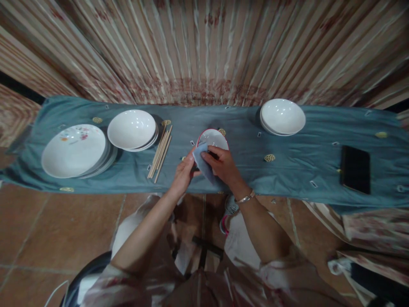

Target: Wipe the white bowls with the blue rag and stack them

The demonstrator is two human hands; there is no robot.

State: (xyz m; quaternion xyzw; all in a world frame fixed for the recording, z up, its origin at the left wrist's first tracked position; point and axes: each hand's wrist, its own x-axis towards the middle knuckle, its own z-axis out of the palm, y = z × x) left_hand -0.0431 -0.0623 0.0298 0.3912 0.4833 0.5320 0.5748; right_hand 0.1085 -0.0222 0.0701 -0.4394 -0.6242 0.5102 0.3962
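Note:
A small white bowl with a red rim (214, 137) is in front of me near the middle of the table, its lower part hidden by the cloth and my hands. My left hand (182, 174) is closed at the bowl's left side, thumb along the cloth's edge and fingers partly hidden behind it. Between the thumb and fingers of my right hand (224, 166) is a blue-grey cloth (204, 164), pressed against the bowl's near side and hanging down. A bundle of wooden chopsticks (161, 153) lies just left of my left hand.
Stacked white bowls (131, 129) and larger floral-patterned dishes (75, 153) stand to the left. More white bowls (283, 116) sit at the back right, with a black flat case (355, 169) farther right. A blue-green cloth (246, 179) covers the narrow table; a pleated curtain (207, 55) hangs behind.

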